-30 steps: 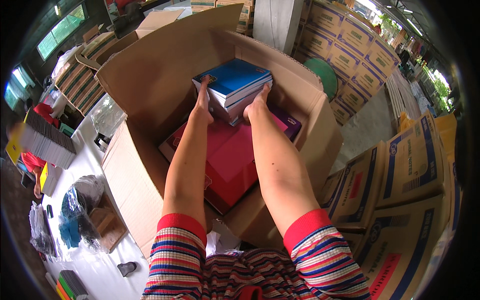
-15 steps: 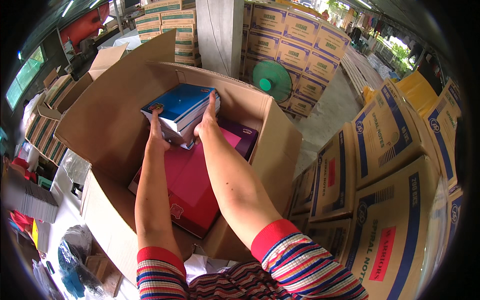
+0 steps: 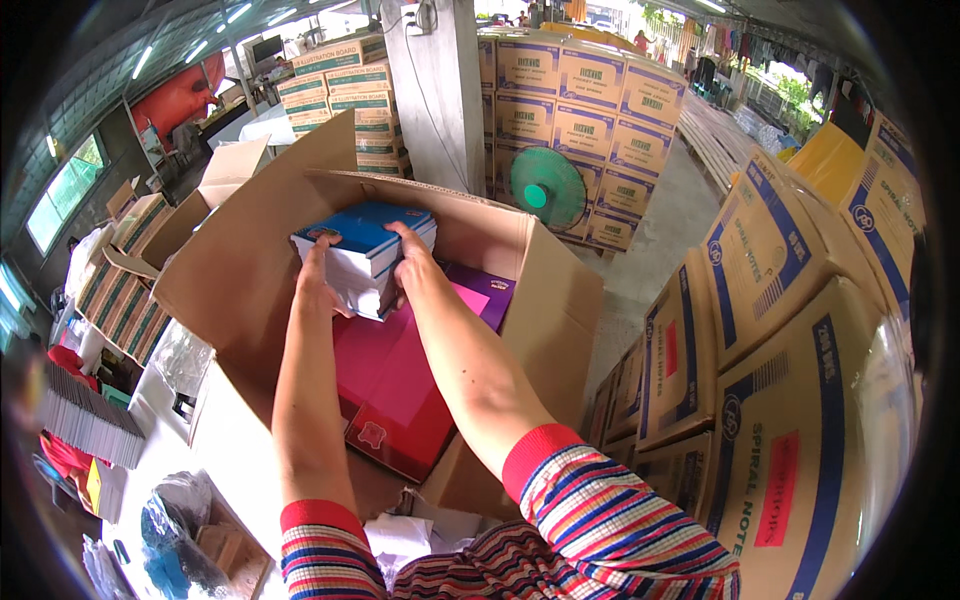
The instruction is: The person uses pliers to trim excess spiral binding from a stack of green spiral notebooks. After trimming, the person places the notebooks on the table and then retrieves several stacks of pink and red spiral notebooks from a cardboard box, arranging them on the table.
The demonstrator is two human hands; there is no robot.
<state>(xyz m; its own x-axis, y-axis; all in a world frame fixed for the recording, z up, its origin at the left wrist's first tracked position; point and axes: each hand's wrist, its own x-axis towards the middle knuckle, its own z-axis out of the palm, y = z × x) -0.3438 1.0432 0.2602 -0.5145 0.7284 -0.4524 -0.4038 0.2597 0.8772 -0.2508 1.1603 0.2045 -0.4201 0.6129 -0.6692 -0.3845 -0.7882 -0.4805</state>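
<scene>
My left hand and my right hand grip a thick stack of blue-covered notebooks from its near corners. Both thumbs rest on the top cover, while most of the other fingers are hidden along the sides. The stack is inside a large open cardboard box, toward its far side. Nearer me in the same box lie red and pink covered notebooks, with a purple cover showing at their right. Whether the blue stack touches what is under it, I cannot tell.
Sealed cartons are piled close on my right. Beyond the box are a grey pillar, a green fan and more stacked cartons. At left, a white table bears clear plastic wrap and a grey-edged stack.
My right thumb has shifted from the stack's side onto its top cover. Both hands still hold the stack. The head view has tilted up a little.
</scene>
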